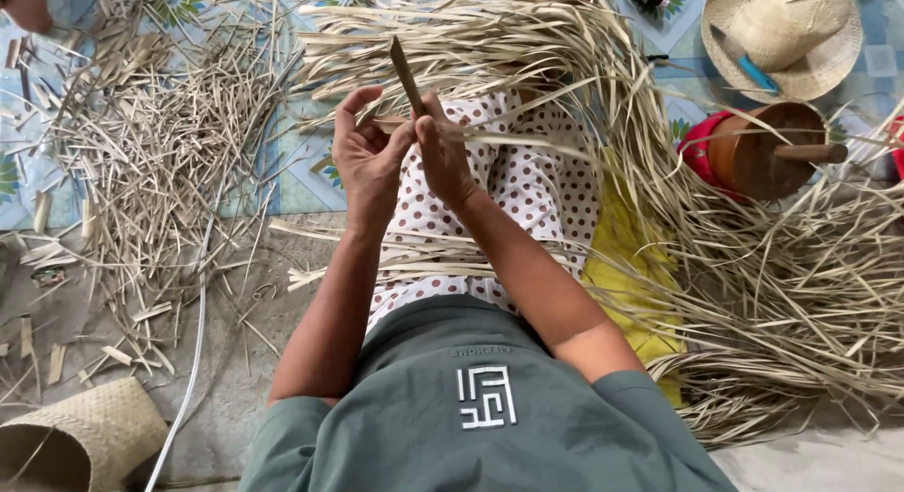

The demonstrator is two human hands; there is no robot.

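Knife (407, 75), a thin dark blade, stands almost upright between both hands, its long axis running from the fingers up and slightly left, tip pointing away from the person toward the leaf pile (490, 40). Its lower end is pinched in the right hand (444, 158), thumb and fingers closed around it. The left hand (367, 153) sits just beside, touching the right, fingers curled, thumb raised, closed on a pale leaf strip (527, 144) that runs off to the right across the spotted cloth (527, 186). Both forearms rise from the green shirt (471, 407) and converge over the lap. Cut scraps (151, 153) lie left; a woven basket (80, 435) lower left.
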